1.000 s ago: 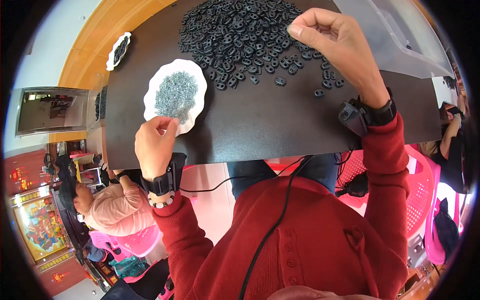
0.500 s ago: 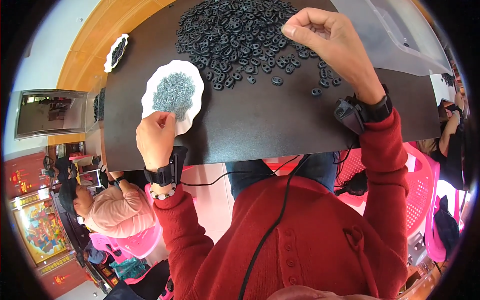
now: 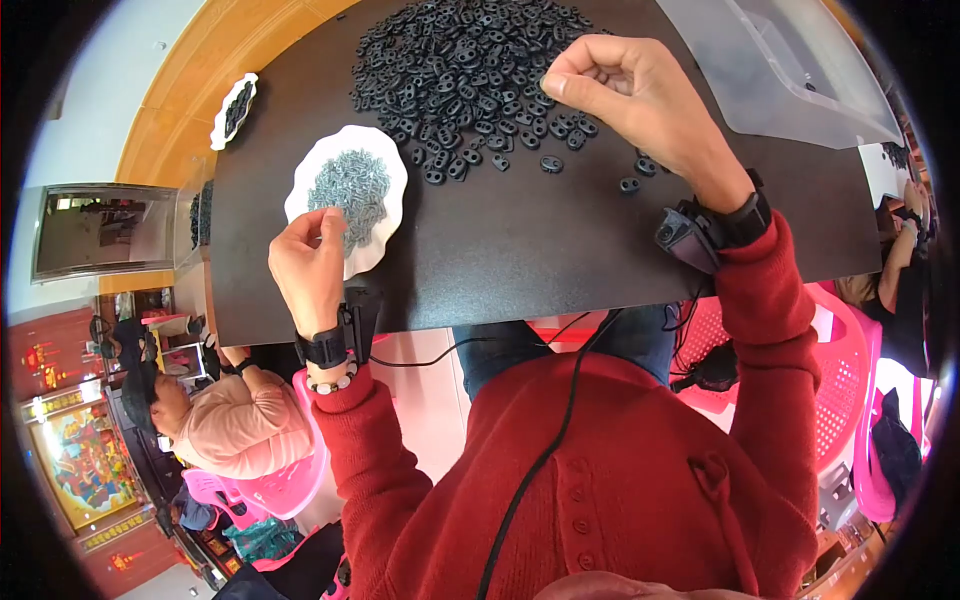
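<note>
Small silvery metal pieces, seemingly springs [image 3: 350,190], lie heaped in a white scalloped dish [image 3: 391,228] on the left of the table. Over the dish's near left edge is my left hand [image 3: 308,265], thumb and forefinger pinched together; anything between them is too small to make out. A wide pile of black two-hole oval plastic pieces, like cord locks [image 3: 470,75], covers the far middle. My right hand [image 3: 640,100] hovers at the pile's right side with thumb and forefinger closed. Whatever its fingertips may hold cannot be told from the black pieces behind.
A clear plastic bin [image 3: 790,75] stands at the far right of the dark table [image 3: 520,240]. Another white dish [image 3: 220,125] with black pieces sits far left. Single black pieces lie near my right wrist. A person [image 3: 235,420] sits at the left; another person's arm [image 3: 900,255] shows at right.
My right hand has come down and slightly left, nearer me. My left hand has risen a little over the dish's edge, still pinched.
</note>
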Available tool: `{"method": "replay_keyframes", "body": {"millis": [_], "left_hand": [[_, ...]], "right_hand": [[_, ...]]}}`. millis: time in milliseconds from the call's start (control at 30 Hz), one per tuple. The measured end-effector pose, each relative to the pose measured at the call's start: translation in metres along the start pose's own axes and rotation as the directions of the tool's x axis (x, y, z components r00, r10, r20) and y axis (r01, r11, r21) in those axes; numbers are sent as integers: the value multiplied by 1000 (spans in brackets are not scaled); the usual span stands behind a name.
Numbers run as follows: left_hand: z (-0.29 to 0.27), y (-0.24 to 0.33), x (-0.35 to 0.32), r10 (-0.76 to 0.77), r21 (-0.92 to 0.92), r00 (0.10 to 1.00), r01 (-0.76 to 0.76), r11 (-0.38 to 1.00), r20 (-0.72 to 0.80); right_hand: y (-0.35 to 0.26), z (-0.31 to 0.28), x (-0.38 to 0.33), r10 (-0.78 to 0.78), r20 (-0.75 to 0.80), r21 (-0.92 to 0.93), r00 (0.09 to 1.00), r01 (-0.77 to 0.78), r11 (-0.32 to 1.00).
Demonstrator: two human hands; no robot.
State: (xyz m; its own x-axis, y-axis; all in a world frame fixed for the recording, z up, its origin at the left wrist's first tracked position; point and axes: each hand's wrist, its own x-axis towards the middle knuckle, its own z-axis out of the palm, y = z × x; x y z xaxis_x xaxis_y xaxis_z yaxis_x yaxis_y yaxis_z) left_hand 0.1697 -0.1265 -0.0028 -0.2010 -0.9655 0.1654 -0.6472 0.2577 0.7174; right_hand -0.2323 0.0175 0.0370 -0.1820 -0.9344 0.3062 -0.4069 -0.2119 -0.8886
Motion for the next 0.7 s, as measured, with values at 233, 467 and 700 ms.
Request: {"method": "replay_keyframes", "body": {"millis": [233,467,700], "left_hand": [[-6,0,-3,-117,-378,991,135,916,71],[-4,24,-13,-202,-680,972,227,697,117],[50,123,-58,-20,-690,993,95,717,116]], "right_hand": [[3,7,0,32,21,28,999,-33,999],[7,18,2,35,14,83,999,-36,996],[-16,31,-4,112,169,260,979,-154,953]]}}
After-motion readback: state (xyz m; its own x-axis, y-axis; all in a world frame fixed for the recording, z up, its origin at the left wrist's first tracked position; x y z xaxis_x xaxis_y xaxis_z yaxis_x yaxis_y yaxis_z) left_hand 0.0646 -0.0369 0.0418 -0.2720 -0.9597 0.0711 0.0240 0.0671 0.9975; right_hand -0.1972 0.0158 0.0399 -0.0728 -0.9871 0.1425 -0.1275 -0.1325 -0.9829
